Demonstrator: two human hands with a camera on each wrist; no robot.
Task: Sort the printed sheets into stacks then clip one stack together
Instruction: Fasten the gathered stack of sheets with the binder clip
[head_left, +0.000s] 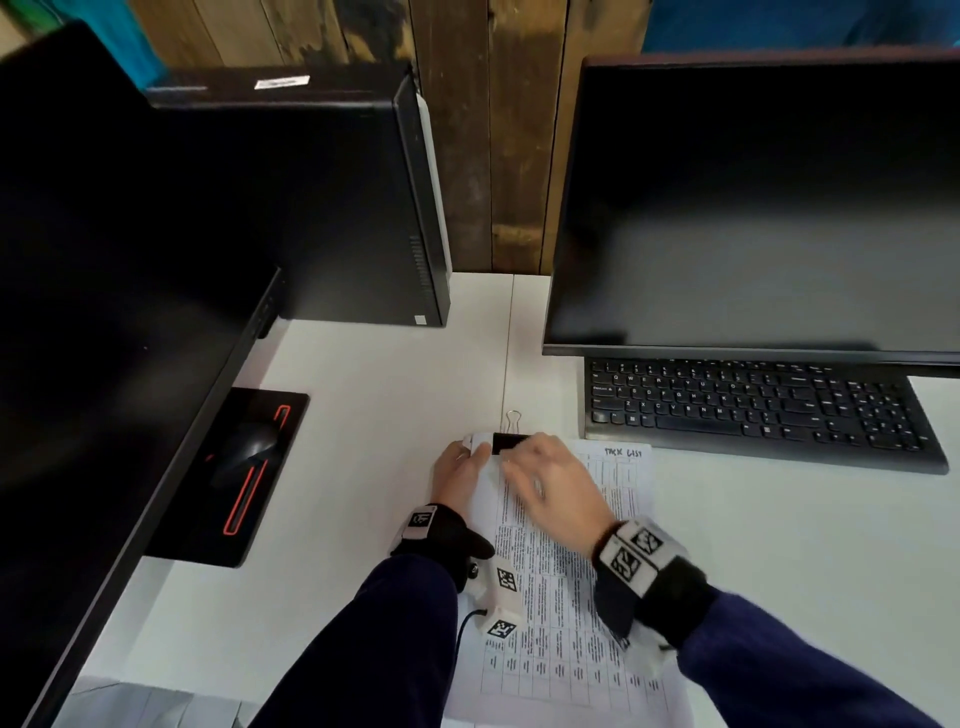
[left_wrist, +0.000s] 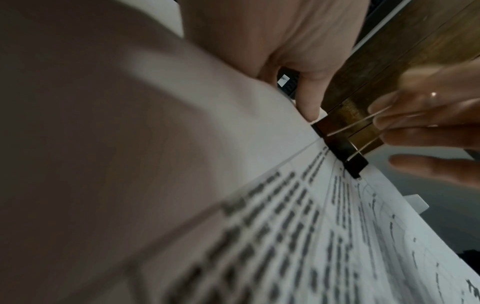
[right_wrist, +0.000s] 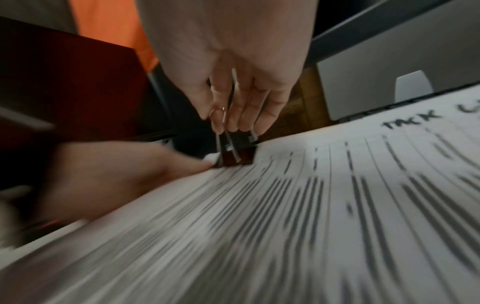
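A stack of printed table sheets (head_left: 571, 623) lies on the white desk (head_left: 389, 389) in front of me. A black binder clip (head_left: 506, 443) bites its far edge near the left corner, one wire handle (head_left: 513, 415) lying flat on the desk beyond it. My left hand (head_left: 462, 467) grips that corner, thumb (left_wrist: 309, 98) pressed on top beside the clip (left_wrist: 337, 144). My right hand (head_left: 540, 478) reaches over the clip (right_wrist: 240, 156) and its fingertips (right_wrist: 233, 123) pinch the other wire handle. The sheets (right_wrist: 311, 216) fill the lower part of both wrist views.
A black keyboard (head_left: 753, 410) lies just right of the stack under a dark monitor (head_left: 753, 208). A computer tower (head_left: 311, 208) stands at the back left. A second dark monitor (head_left: 104, 260) overhangs the left side above a mouse (head_left: 249, 447) on its black-and-red pad (head_left: 260, 519).
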